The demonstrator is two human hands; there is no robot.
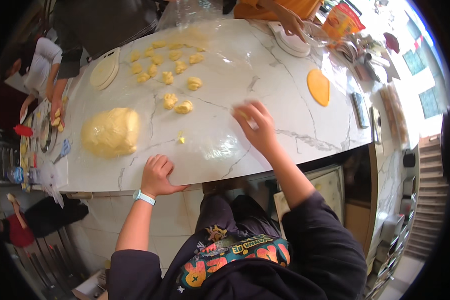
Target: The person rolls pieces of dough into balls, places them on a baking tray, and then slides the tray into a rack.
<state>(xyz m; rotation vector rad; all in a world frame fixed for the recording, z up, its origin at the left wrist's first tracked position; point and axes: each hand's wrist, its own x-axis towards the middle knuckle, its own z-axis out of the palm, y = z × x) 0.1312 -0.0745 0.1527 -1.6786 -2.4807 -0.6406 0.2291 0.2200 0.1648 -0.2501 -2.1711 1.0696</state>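
My left hand [158, 174] rests at the near table edge, fingers curled in and thumb stretched along the edge. Above the tabletop, my right hand [255, 124] is blurred, its thumb and fingers bent into a ring. A small yellowish spot shows at the fingertips, too smeared to name. Left of centre lies a large yellow dough block [112, 132], apparently under clear plastic film. Two dough lumps [177, 103] sit between it and my right hand, with another dough lump [194, 83] just beyond. A tiny yellow scrap [181, 137] lies nearer me.
Several dough pieces [157, 60] are scattered at the far left of the marbled table [285, 95]. An orange scraper [318, 87] and a phone [360, 110] lie right. White scales [290, 40] stand beyond, near another person's hand [291, 24]. A co-worker's hand [57, 107] handles dough at left.
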